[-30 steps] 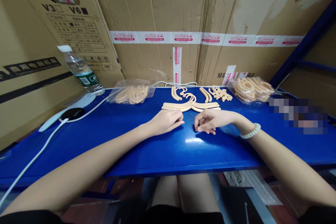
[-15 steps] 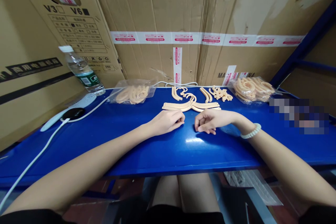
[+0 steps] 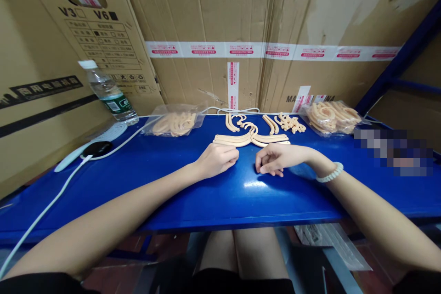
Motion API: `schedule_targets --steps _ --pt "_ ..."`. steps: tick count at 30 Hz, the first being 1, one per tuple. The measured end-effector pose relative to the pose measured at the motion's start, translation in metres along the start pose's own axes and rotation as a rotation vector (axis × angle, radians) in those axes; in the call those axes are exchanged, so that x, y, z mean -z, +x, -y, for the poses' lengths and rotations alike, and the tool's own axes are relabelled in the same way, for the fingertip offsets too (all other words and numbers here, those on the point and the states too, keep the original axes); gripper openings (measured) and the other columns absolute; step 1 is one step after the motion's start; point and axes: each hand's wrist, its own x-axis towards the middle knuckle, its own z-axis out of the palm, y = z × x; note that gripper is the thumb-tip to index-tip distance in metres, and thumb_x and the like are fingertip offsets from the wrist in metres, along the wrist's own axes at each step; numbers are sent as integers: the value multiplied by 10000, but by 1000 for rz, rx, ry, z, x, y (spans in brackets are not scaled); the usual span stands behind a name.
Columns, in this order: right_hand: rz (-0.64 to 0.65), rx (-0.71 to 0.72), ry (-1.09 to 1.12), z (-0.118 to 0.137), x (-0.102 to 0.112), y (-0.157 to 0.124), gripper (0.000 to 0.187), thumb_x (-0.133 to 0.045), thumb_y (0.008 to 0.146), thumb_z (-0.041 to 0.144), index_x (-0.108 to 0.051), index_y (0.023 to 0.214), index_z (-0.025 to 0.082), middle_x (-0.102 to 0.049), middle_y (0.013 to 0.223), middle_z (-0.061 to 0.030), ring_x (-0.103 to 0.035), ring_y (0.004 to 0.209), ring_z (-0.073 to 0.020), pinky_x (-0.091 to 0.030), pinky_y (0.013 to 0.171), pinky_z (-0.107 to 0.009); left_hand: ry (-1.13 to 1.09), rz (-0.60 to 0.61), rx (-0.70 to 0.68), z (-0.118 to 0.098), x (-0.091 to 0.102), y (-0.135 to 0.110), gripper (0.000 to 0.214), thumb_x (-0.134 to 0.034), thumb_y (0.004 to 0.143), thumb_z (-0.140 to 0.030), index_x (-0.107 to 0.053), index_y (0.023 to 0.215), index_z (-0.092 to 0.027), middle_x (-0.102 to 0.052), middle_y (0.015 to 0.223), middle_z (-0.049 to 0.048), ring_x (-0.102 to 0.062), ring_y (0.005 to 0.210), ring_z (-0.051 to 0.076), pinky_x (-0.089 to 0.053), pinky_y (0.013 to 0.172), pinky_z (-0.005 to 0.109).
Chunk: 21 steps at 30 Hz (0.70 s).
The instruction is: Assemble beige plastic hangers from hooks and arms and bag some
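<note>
My left hand (image 3: 218,159) rests on the blue table (image 3: 172,183) with its fingers curled under, nothing showing in them. My right hand (image 3: 275,158) lies a short way to its right, fingers loosely curled onto the table, a pale bead bracelet (image 3: 330,173) on the wrist. Just beyond both hands lie beige plastic hanger pieces (image 3: 251,138), long curved arms laid side by side. More loose hooks and small parts (image 3: 288,122) lie behind them. Neither hand touches the pieces.
A clear bag of beige parts (image 3: 174,122) lies at the back left and another bag (image 3: 330,117) at the back right. A water bottle (image 3: 107,93), a white handheld device (image 3: 90,144) and a white cable (image 3: 44,209) occupy the left. Cardboard boxes (image 3: 241,32) wall the back.
My left hand has curled its fingers in a little tighter. The right hand and the pieces have stayed put.
</note>
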Motion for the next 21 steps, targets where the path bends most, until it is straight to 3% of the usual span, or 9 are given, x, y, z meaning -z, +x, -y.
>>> schedule_targets --steps 11,21 --pt "-1 9 -11 -5 1 1 432 -704 853 514 -655 992 109 -615 652 18 -559 479 -70 -427 451 -173 -50 13 -4 -1 2 0 237 -490 1017 -223 -642 841 -182 -725 790 12 -660 673 122 -492 668 222" --pt "2 10 -9 -4 0 1 431 -706 850 510 -656 997 108 -611 642 19 -556 479 -74 -418 445 -177 -17 20 -49 -2 4 0 226 -470 1040 -241 -642 909 -174 -738 868 19 -693 762 137 -503 701 234"
